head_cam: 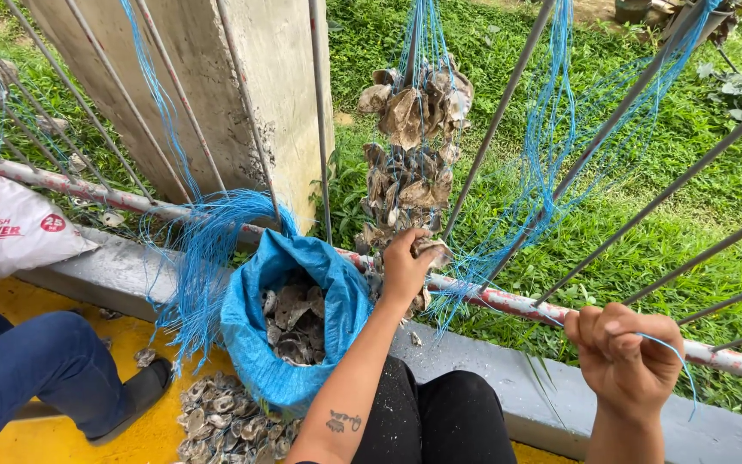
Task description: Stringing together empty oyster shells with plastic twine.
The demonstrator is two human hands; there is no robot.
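Observation:
My left hand (pixel 405 268) reaches through the metal railing (pixel 508 302) and grips an oyster shell (pixel 434 249) at the bottom of a hanging string of shells (pixel 410 146). My right hand (pixel 624 352) is closed in a fist on a thin blue string (pixel 672 348), held taut near the railing. Bundles of blue string (pixel 560 155) hang from the bars. A blue sack (pixel 289 309) full of shells stands open just left of my left arm.
A concrete post (pixel 216 94) rises behind the railing. Loose shells (pixel 229 421) lie on the yellow floor. Another person's leg in blue trousers (pixel 36 365) is at left, beside a white bag (pixel 6 228). Grass lies beyond the rail.

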